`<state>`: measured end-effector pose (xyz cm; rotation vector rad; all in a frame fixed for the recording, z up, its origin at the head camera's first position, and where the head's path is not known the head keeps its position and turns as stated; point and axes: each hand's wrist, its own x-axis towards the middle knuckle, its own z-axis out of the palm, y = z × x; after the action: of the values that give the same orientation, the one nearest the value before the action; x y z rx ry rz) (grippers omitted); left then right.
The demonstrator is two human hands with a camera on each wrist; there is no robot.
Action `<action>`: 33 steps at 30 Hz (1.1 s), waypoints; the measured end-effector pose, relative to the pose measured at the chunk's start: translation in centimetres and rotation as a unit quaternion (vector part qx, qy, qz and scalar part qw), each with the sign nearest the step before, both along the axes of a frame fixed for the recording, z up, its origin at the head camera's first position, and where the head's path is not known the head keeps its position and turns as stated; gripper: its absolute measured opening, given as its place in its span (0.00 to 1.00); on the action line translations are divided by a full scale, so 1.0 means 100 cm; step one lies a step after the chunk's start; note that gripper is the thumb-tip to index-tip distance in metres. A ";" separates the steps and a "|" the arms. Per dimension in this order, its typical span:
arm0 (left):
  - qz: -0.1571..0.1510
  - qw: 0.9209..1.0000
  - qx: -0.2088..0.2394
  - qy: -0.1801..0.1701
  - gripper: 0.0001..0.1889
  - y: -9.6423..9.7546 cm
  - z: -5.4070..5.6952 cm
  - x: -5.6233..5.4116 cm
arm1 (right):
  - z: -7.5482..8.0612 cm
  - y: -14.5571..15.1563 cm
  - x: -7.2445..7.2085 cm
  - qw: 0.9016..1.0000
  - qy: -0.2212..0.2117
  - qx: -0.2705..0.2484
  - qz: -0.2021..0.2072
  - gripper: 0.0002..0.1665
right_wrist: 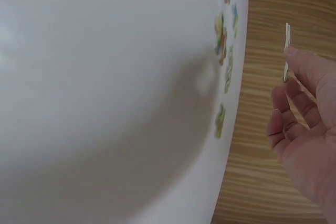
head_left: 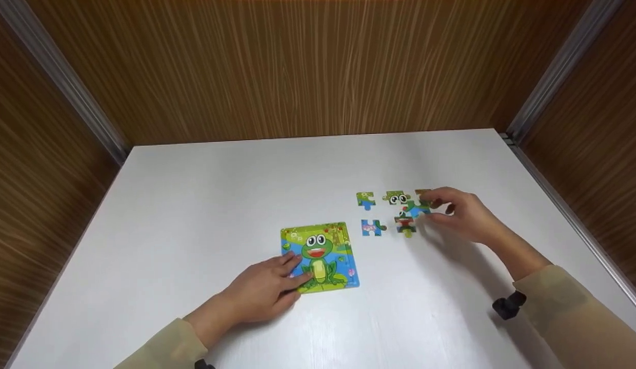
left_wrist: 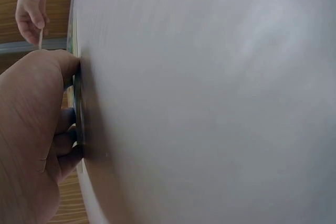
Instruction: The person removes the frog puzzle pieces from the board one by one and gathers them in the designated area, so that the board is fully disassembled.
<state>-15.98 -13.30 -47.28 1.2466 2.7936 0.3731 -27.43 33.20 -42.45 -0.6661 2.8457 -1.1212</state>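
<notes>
A square frog puzzle (head_left: 319, 253) lies face up on the white table. My left hand (head_left: 266, 287) rests on its lower left part, fingers spread across the picture and the thumb by the near edge. In the left wrist view that hand (left_wrist: 37, 119) hides most of the puzzle. My right hand (head_left: 461, 212) pinches a blue-and-green puzzle piece (head_left: 416, 208) between thumb and fingers, to the right of the puzzle. The right wrist view shows the piece (right_wrist: 287, 51) edge-on, raised above the table, with the other fingers loosely bent.
Several loose pieces lie right of the puzzle: a piece with eyes (head_left: 396, 198), a red-mouthed piece (head_left: 405, 225), a pink-and-blue piece (head_left: 372, 227) and a green-and-blue corner piece (head_left: 365, 200). Another piece (head_left: 423, 192) is partly behind my right fingers. Wood-grain panels (head_left: 318, 66) enclose the table.
</notes>
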 end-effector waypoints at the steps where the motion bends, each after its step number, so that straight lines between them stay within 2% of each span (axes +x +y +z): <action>1: -0.002 1.000 0.000 0.005 0.23 0.000 -0.001 0.000 | -0.002 0.003 0.001 1.000 -0.002 -0.001 -0.004 0.23; 6: -0.009 1.000 0.005 0.029 0.23 -0.001 -0.003 -0.001 | -0.008 0.017 0.004 1.000 -0.019 0.000 -0.022 0.22; 18: -0.006 1.000 0.007 0.016 0.23 -0.001 -0.004 -0.002 | -0.020 0.037 0.004 0.996 -0.068 0.032 -0.045 0.23; 33: -0.004 1.000 0.009 0.017 0.23 -0.001 -0.003 -0.001 | -0.030 0.037 0.004 0.989 -0.115 0.060 -0.068 0.26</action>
<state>-16.07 -13.41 -47.58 1.2790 2.8194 0.3820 -27.01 36.90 -45.43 -0.3178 2.7644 -0.9595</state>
